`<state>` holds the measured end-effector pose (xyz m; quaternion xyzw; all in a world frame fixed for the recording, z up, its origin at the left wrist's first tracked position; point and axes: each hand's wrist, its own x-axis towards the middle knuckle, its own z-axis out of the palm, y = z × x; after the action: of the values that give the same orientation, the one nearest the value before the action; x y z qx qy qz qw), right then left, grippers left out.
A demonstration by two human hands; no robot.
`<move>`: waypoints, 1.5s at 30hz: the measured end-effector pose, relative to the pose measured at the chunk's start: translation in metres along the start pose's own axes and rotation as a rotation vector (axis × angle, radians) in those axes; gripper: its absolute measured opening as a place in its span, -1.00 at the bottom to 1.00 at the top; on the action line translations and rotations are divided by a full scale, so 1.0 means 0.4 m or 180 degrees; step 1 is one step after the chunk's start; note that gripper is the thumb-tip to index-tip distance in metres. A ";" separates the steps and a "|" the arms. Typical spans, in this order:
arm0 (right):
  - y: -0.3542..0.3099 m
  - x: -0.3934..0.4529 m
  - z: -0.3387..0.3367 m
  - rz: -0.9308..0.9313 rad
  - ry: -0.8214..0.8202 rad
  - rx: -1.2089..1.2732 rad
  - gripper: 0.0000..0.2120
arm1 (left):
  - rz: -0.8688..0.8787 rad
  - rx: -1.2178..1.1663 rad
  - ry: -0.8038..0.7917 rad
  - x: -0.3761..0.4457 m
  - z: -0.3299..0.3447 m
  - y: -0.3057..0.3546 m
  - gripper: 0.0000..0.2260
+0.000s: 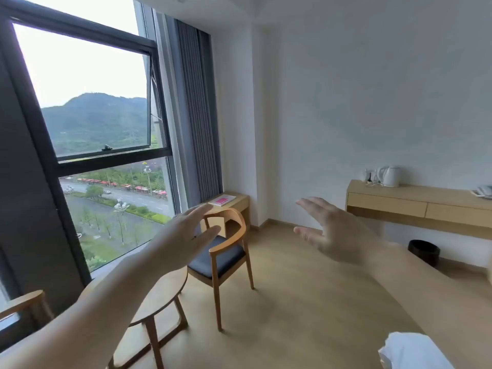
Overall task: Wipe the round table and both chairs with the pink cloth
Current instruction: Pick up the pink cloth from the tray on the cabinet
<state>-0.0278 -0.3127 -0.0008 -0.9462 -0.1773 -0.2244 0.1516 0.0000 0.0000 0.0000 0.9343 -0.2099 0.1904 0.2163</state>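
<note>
Both my hands are raised in front of me, empty, with fingers spread. My left hand [186,235] hovers in front of a wooden chair [226,251] with a dark seat cushion. My right hand [330,233] is out over the floor to the right. The round wooden table [165,294] stands below my left forearm, partly hidden by it. A second wooden chair [24,304] shows only an armrest at the far left edge. A pink thing [221,200], maybe the folded cloth, lies on white paper on a small corner desk [234,202] by the curtain.
A large window [101,145] fills the left wall, with grey curtains [197,115] beside it. A wall shelf [415,203] at right carries a white kettle [390,176] and a phone [483,191]. A black bin [423,251] stands under it. Something white [415,352] lies bottom right.
</note>
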 end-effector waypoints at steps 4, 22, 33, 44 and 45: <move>0.038 0.071 0.058 0.0035 0.0021 0.0057 -0.43 | -0.0078 -0.0089 -0.0069 0.062 0.073 -0.043 -0.49; 0.437 0.335 0.397 0.1243 -0.0376 0.0121 -0.44 | 0.0226 -0.0297 -0.0581 0.591 0.490 -0.348 -0.49; 0.898 0.596 0.618 0.1298 -0.0944 0.0261 -0.40 | -0.0129 -0.0240 -0.1005 0.986 0.895 -0.398 -0.45; 1.243 0.986 0.738 0.0910 -0.1237 0.0547 -0.40 | -0.0660 -0.0217 -0.0683 1.351 1.104 -0.438 -0.48; 1.261 1.025 0.756 0.0863 -0.1252 0.0557 -0.40 | -0.0716 -0.0223 -0.0667 1.381 1.122 -0.453 -0.48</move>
<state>0.6310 -0.5419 -0.1670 -0.9700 -0.0937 0.0025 0.2242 0.6687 -0.2402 -0.1865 0.9585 -0.1318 0.0590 0.2456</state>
